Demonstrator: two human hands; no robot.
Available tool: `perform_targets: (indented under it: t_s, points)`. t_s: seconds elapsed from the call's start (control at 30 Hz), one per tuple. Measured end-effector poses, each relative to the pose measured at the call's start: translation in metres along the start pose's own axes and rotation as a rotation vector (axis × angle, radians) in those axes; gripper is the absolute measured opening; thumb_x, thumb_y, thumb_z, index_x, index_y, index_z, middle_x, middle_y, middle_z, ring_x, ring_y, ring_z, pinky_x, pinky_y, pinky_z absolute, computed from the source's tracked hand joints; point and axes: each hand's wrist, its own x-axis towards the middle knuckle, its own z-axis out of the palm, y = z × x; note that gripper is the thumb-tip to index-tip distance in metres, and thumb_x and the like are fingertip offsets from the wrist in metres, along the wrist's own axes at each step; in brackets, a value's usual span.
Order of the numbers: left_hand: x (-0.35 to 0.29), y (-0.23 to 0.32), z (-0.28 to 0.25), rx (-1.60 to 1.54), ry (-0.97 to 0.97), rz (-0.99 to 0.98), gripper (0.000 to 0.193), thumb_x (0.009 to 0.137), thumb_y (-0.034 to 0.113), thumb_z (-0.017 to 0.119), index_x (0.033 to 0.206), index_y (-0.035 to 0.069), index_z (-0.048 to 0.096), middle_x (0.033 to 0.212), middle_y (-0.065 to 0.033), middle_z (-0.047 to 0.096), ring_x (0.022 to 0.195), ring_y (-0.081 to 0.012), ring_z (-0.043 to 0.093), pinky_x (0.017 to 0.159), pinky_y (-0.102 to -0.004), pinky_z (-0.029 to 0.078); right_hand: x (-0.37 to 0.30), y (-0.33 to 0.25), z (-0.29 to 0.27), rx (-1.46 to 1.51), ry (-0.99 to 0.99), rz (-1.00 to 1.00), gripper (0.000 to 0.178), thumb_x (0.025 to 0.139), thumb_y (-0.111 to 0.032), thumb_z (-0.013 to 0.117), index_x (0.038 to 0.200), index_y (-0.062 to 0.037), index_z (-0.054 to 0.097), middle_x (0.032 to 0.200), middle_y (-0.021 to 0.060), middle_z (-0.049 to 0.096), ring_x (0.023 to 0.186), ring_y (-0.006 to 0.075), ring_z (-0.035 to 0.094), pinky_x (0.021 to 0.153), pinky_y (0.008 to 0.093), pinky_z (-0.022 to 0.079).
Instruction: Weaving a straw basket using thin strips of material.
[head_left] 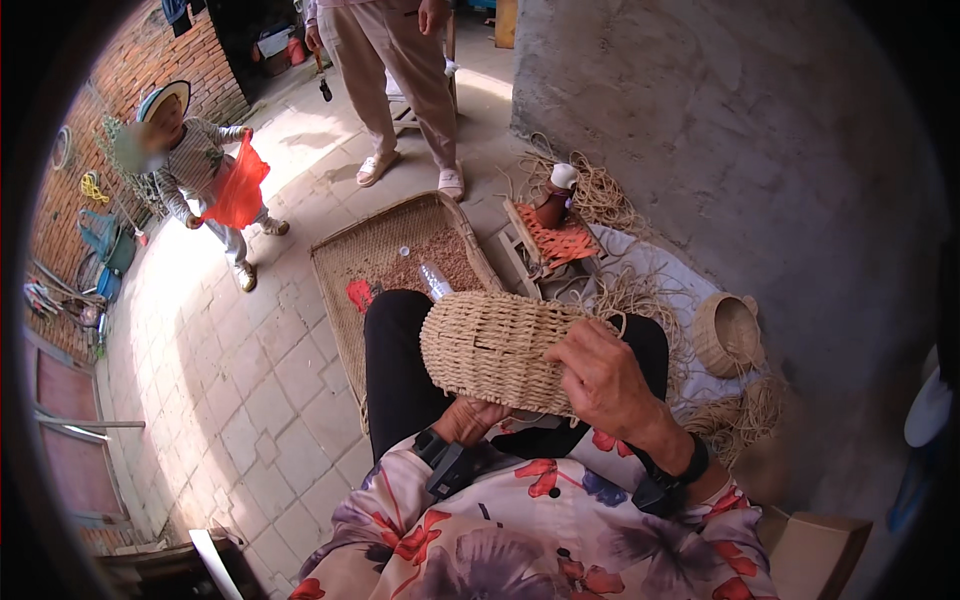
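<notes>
A tan basket [490, 345] woven from twisted cord lies on its side across my lap, with a small dark gap in its weave. My left hand [472, 418] holds it from below, at the lower edge; most of those fingers are hidden by it. At the basket's right end my right hand [605, 372] is closed, thumb and fingers pinched at the edge. A short loop of cord [622, 325] sticks up beside the knuckles. Whether a loose strand is between the fingertips I cannot tell.
Ahead lies a shallow woven tray [335, 265] with brown bits and a clear bottle [435, 282]. A small stool [555, 240] carries a brown jar [553, 208]. To the right are cord coils [735, 415] and a round basket [722, 335]. A child [205, 165] and another person [395, 80] stand beyond.
</notes>
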Motion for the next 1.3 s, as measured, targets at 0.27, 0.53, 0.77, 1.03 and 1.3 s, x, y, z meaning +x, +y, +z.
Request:
perform_targets:
  t_s: [0.27,0.53,0.77,1.03,1.3]
  points:
    - [0.028,-0.01,-0.024,-0.245,-0.388,0.07,0.052,0.092,0.022,0.059,0.136,0.001,0.043,0.138,-0.0144,0.049,0.124,-0.0287,0.05,0.108,-0.0452,0.04,-0.004,-0.007,0.005,-0.018,0.009,0.009,0.027,0.071,0.005,0.056,0.098,0.0029,0.056,0.09,0.0165,0.051,0.087,0.0336,0.052,0.079,0.0427,0.045]
    - [0.033,-0.013,-0.03,-0.301,-0.389,0.04,0.049,0.093,0.021,0.057,0.136,0.001,0.043,0.139,-0.0145,0.049,0.125,-0.0289,0.049,0.108,-0.0455,0.04,-0.007,-0.009,0.005,-0.005,0.032,0.011,0.03,0.072,0.005,0.056,0.102,0.0051,0.057,0.089,0.0167,0.051,0.086,0.0334,0.052,0.078,0.0422,0.045]
    - [0.04,-0.017,-0.033,-0.374,-0.442,0.005,0.047,0.094,0.021,0.055,0.136,0.001,0.043,0.139,-0.0146,0.048,0.126,-0.0292,0.048,0.108,-0.0457,0.04,-0.01,-0.011,0.009,0.019,0.098,0.032,0.033,0.07,0.008,0.055,0.102,0.0037,0.06,0.085,0.015,0.051,0.081,0.033,0.052,0.073,0.0418,0.045]
    - [0.051,-0.027,-0.04,-0.524,-0.587,-0.052,0.045,0.095,0.021,0.053,0.135,0.001,0.043,0.139,-0.0146,0.048,0.126,-0.0294,0.047,0.108,-0.046,0.039,-0.013,-0.011,0.009,0.029,0.118,0.04,0.031,0.07,0.009,0.055,0.101,0.0033,0.061,0.085,0.0148,0.051,0.08,0.0327,0.052,0.072,0.0415,0.045]
    - [0.053,-0.021,-0.039,-0.636,-0.699,-0.094,0.043,0.096,0.02,0.05,0.135,0.002,0.044,0.14,-0.0147,0.047,0.127,-0.0297,0.047,0.109,-0.0463,0.039,-0.003,0.007,0.013,0.074,0.173,0.046,0.015,0.078,0.001,0.061,0.092,-0.0016,0.062,0.08,0.0126,0.056,0.077,0.0312,0.058,0.068,0.0404,0.049]
